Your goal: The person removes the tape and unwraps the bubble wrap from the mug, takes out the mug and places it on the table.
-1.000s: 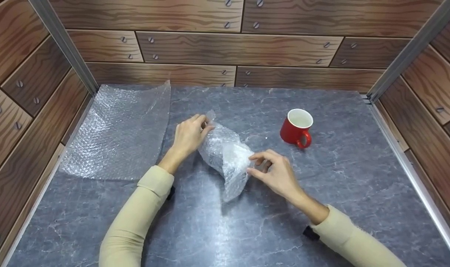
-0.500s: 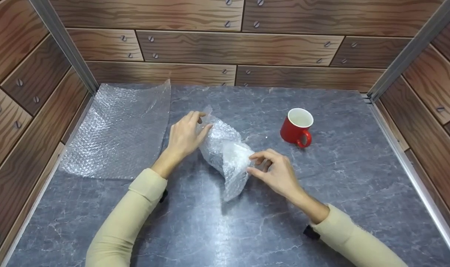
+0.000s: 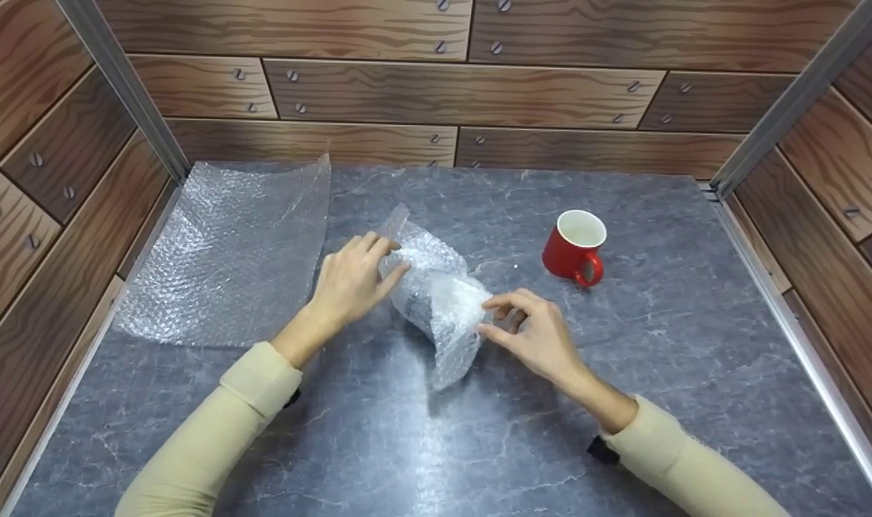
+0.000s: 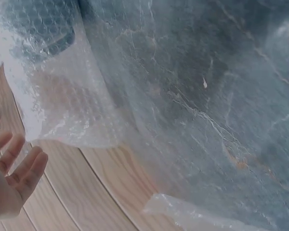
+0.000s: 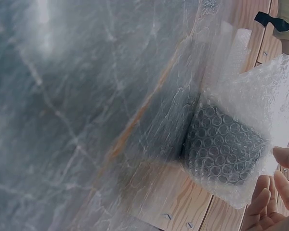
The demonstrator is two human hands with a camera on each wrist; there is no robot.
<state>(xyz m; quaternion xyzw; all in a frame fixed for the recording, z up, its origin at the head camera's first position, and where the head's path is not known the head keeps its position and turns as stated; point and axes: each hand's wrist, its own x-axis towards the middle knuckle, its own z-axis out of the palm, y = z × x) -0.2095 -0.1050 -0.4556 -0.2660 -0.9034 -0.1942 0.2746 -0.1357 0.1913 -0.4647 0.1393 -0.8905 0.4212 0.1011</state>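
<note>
A bundle of bubble wrap (image 3: 429,280) lies mid-table, a dark object showing through its layers in the right wrist view (image 5: 226,144). Its kind is hidden by the wrap. At the bundle's left end is my left hand (image 3: 353,276), fingers loosely bent and spread, thumb apart from them; the left wrist view has the fingers just off the wrap's edge. My right hand (image 3: 533,334) holds the folded right end between thumb and index fingertip. A red mug (image 3: 569,251) with a white inside stands upright behind the right hand, handle toward me.
A flat sheet of bubble wrap (image 3: 228,258) covers the table's left part, its far right corner lifted. Wood-patterned walls (image 3: 465,93) with metal corner posts (image 3: 127,93) enclose the grey marbled table (image 3: 659,373) at the back and sides.
My left hand has loosened from the wrap's left end, moving left and toward me, so more of that flap shows. My right hand, the bundle and the mug stay put.
</note>
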